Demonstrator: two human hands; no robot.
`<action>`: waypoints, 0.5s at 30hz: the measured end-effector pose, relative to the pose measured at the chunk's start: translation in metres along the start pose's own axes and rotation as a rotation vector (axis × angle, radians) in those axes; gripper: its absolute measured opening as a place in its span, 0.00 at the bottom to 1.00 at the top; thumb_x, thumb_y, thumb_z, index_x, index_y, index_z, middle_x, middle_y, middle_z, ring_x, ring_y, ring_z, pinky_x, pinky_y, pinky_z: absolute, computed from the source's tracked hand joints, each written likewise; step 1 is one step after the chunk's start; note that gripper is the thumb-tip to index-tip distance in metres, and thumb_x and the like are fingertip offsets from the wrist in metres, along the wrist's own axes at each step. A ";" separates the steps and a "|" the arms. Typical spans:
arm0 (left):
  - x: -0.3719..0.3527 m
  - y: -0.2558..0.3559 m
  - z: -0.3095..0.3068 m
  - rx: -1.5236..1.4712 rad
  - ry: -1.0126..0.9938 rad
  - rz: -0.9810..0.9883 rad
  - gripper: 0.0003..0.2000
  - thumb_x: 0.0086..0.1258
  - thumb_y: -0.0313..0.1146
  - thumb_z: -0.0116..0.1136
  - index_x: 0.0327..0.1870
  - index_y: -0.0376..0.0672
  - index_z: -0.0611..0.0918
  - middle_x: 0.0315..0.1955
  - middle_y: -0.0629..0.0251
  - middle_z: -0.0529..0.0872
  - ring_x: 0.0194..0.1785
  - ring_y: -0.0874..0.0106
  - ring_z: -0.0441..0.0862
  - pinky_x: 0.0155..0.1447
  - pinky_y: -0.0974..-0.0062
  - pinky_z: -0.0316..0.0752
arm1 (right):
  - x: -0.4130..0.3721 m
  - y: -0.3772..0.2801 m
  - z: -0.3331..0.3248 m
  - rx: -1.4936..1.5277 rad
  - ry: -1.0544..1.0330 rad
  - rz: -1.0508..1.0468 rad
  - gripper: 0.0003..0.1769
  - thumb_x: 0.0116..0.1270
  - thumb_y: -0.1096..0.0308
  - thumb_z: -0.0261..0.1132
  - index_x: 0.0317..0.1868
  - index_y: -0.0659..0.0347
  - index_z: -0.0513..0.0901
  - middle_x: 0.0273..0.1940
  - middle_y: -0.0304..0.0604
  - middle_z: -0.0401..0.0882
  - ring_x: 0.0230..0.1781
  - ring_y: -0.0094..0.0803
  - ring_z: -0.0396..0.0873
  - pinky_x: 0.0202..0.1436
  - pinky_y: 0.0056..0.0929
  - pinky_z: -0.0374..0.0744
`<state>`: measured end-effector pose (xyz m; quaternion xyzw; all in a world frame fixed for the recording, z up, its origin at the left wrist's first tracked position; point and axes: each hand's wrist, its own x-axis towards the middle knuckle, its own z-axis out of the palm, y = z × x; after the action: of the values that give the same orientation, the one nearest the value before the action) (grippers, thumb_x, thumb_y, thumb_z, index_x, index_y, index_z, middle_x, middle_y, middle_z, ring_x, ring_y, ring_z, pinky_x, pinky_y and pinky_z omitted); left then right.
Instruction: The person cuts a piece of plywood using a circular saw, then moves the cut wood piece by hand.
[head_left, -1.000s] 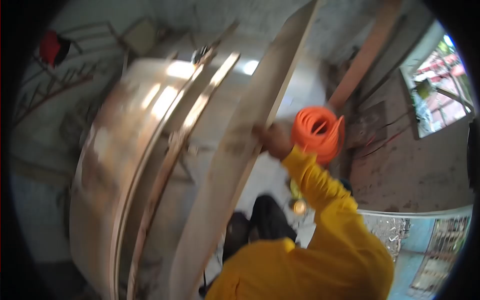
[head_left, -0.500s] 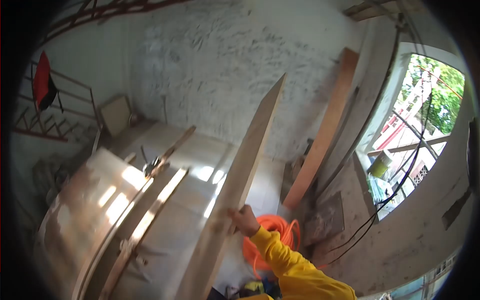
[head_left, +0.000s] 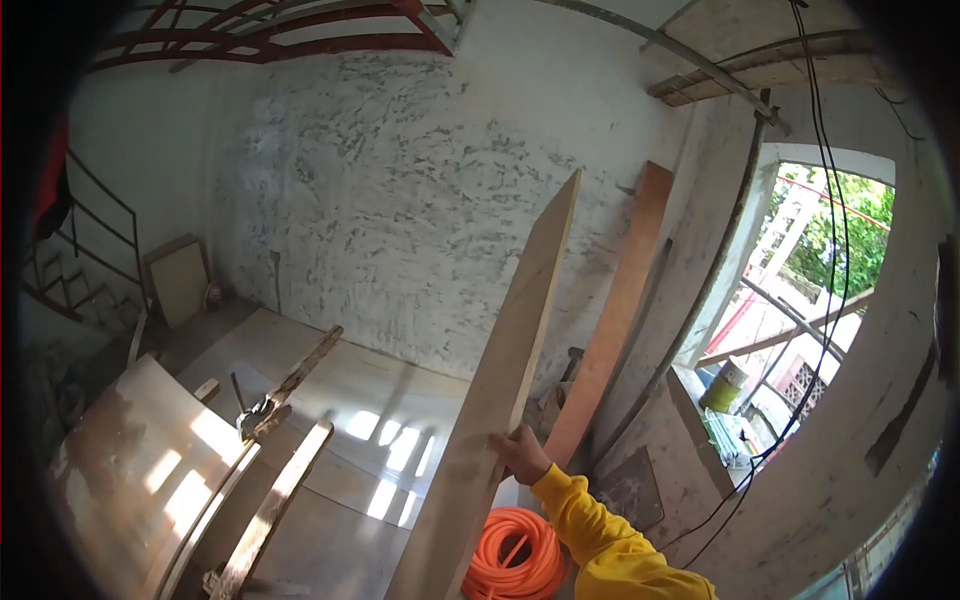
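A long, pale wooden board (head_left: 490,390) stands tilted in front of me, its far end pointing up toward the wall and its near end running out of the bottom of the view. My right hand (head_left: 522,454), in a yellow sleeve, is closed around the board's right edge. Just below that hand, a coil of orange hose (head_left: 515,556) lies on the floor. Beyond it, a reddish-brown plank (head_left: 612,310) leans upright near the corner. My left hand is out of view.
To the left are a sunlit sheet panel (head_left: 150,440) and a narrow wooden strip (head_left: 270,510). A window opening (head_left: 830,230) with a bucket (head_left: 724,385) on its sill is at right, with black cables (head_left: 832,290) hanging across it. Red metal framework (head_left: 350,45) crosses overhead.
The view has tilted up and shifted, so more overhead framework shows. My right hand keeps its hold on the board, whose far end now appears slightly lower and farther right.
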<state>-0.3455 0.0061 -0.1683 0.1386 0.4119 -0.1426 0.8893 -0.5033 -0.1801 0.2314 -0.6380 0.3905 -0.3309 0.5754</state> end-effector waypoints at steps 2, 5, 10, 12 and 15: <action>0.001 -0.004 0.001 0.030 -0.004 -0.020 0.17 0.65 0.39 0.53 0.51 0.38 0.77 0.44 0.53 0.81 0.47 0.59 0.79 0.51 0.65 0.77 | 0.010 -0.009 -0.004 -0.022 0.036 -0.031 0.17 0.61 0.67 0.60 0.34 0.81 0.77 0.25 0.53 0.79 0.21 0.45 0.83 0.21 0.38 0.85; 0.008 -0.002 -0.001 0.087 -0.016 -0.040 0.17 0.65 0.38 0.54 0.51 0.38 0.77 0.44 0.53 0.81 0.46 0.59 0.79 0.51 0.65 0.77 | 0.021 -0.019 -0.014 -0.031 0.048 -0.096 0.17 0.62 0.67 0.59 0.33 0.79 0.78 0.23 0.50 0.79 0.18 0.41 0.82 0.19 0.33 0.84; 0.020 -0.031 0.007 0.124 -0.043 -0.084 0.17 0.65 0.38 0.54 0.51 0.39 0.77 0.43 0.53 0.81 0.46 0.59 0.79 0.51 0.65 0.77 | 0.035 -0.032 -0.028 -0.078 0.068 -0.164 0.17 0.62 0.67 0.59 0.37 0.79 0.77 0.25 0.49 0.80 0.19 0.38 0.82 0.20 0.32 0.84; 0.029 -0.047 0.014 0.124 -0.054 -0.093 0.17 0.65 0.38 0.54 0.51 0.39 0.77 0.43 0.53 0.81 0.46 0.59 0.79 0.51 0.65 0.77 | 0.040 -0.039 -0.032 -0.066 0.114 -0.229 0.16 0.62 0.67 0.59 0.37 0.78 0.78 0.26 0.48 0.80 0.20 0.37 0.82 0.20 0.31 0.84; 0.040 -0.068 0.017 0.123 -0.055 -0.090 0.16 0.64 0.37 0.54 0.50 0.39 0.78 0.43 0.53 0.81 0.46 0.59 0.79 0.51 0.65 0.77 | 0.058 -0.038 -0.049 -0.046 0.125 -0.166 0.15 0.62 0.68 0.59 0.39 0.76 0.78 0.27 0.45 0.80 0.20 0.32 0.81 0.20 0.27 0.81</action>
<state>-0.3341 -0.0687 -0.1977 0.1705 0.3837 -0.2113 0.8826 -0.5136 -0.2528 0.2734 -0.6592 0.3789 -0.4074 0.5058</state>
